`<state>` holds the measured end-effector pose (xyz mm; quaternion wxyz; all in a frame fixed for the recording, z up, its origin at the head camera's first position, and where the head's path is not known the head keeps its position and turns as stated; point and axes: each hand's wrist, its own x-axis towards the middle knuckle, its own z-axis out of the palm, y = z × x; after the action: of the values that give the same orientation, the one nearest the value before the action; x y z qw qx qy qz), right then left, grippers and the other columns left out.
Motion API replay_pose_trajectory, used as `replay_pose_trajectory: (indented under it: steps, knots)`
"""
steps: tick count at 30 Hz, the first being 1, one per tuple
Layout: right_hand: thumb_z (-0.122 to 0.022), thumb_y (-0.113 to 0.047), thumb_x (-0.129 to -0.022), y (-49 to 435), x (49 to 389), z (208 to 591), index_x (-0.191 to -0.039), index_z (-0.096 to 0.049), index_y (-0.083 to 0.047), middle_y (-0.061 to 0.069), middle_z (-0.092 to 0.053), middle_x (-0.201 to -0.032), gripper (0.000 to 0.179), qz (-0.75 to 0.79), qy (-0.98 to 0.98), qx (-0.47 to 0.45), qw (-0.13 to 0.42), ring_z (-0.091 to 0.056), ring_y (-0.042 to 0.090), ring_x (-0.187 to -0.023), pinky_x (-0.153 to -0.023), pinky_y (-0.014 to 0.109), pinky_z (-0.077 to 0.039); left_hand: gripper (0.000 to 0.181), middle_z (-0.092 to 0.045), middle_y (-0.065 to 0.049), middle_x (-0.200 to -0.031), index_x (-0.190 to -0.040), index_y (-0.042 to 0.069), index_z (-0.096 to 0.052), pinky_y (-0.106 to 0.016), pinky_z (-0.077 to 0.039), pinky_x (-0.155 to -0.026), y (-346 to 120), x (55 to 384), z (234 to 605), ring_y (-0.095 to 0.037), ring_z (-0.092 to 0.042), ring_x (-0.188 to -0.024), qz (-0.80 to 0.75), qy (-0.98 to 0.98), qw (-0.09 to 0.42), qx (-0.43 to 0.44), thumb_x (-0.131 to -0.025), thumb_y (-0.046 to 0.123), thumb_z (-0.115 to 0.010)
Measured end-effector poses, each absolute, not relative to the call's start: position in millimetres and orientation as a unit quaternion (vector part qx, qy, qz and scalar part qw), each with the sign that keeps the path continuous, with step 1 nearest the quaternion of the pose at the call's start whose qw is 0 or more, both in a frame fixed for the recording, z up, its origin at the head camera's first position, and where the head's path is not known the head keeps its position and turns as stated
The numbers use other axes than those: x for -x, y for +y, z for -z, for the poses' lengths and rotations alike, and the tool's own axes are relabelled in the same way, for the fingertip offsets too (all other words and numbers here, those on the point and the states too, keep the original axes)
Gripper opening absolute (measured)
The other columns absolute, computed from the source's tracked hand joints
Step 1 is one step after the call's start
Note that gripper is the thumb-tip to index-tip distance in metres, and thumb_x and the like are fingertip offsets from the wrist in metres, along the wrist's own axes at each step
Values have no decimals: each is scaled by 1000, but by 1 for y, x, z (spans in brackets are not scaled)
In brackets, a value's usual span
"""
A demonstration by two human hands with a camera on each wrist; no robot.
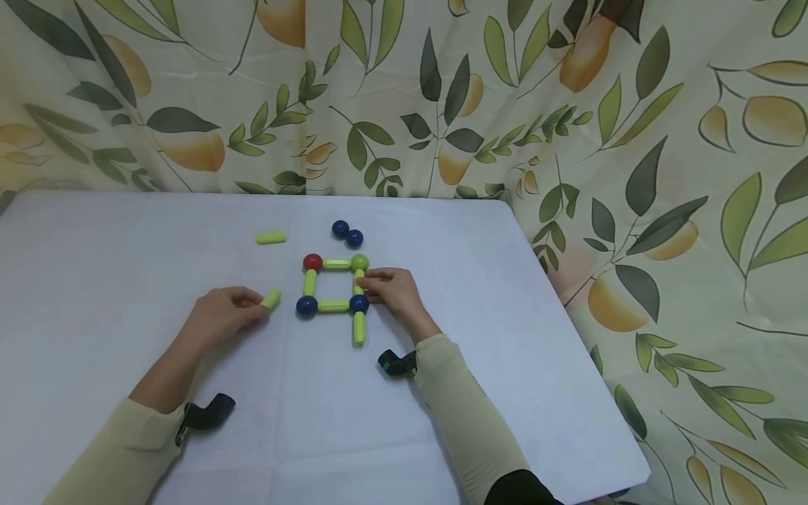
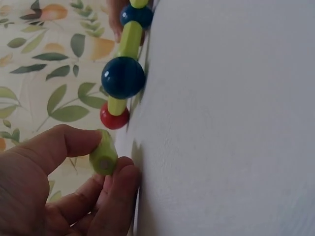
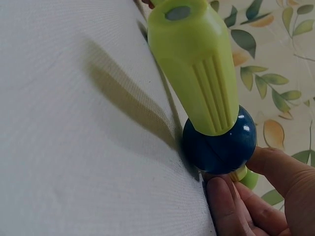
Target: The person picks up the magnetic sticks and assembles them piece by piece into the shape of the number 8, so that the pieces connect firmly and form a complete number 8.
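A square of yellow-green magnetic rods and balls lies on the table, with a red ball [image 1: 312,262], a green ball [image 1: 360,262] and two blue balls at its corners. From the near right blue ball [image 1: 358,304] one more rod [image 1: 359,330] sticks out toward the person; its grey end faces the right wrist view. My right hand [image 1: 393,291] pinches the square's right-side rod [image 1: 358,286], fingertips close to that blue ball. Left of the square, my left hand [image 1: 227,312] holds a loose magnetic rod [image 2: 103,156] between thumb and fingers.
Another loose yellow-green rod [image 1: 271,238] lies farther back on the white-covered table [image 1: 126,245]. Two spare blue balls [image 1: 341,229] sit together behind the square. A leaf-and-fruit patterned curtain [image 1: 379,105] hangs along the back and right edges.
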<state>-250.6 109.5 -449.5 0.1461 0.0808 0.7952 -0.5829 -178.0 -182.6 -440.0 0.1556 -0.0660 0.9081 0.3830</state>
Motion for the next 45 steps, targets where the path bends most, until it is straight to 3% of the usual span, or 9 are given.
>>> replay_pose_trajectory:
  steps: [8, 13, 21, 45]
  knots:
    - [-81, -22, -83, 110, 250, 448, -114, -71, -4, 11, -73, -105, 37, 584, 794, -81, 146, -71, 15, -81, -73, 27, -59, 57, -71, -12, -102, -135, 1, -57, -34, -50, -82, -178, 171, 440, -18, -64, -86, -423, 885, 187, 48, -91, 37, -64]
    - [-81, -21, -83, 110, 250, 447, -114, -71, -3, 11, -73, -104, 37, 584, 794, -79, 147, -71, 14, -80, -73, 27, -59, 53, -72, -16, -103, -134, -6, -54, -25, -57, -76, -175, 167, 443, -14, -69, -81, -496, 842, 204, 54, -93, 26, -63]
    - [-80, -21, -83, 110, 250, 448, -113, -71, -3, 11, -72, -104, 37, 583, 795, -78, 147, -71, 15, -80, -73, 27, -59, 47, -74, -17, -96, -127, -13, -56, -26, -58, -75, -169, 165, 445, -16, -72, -84, -525, 820, 221, 52, -94, 20, -62]
    - [-80, -21, -83, 110, 251, 449, -112, -72, -4, 10, -73, -103, 35, 582, 797, -76, 146, -71, 15, -81, -73, 27, -59, 39, -75, -11, -84, -116, -9, -64, -24, -58, -69, -129, 157, 449, -15, -72, -75, -558, 783, 271, 51, -92, 22, -68]
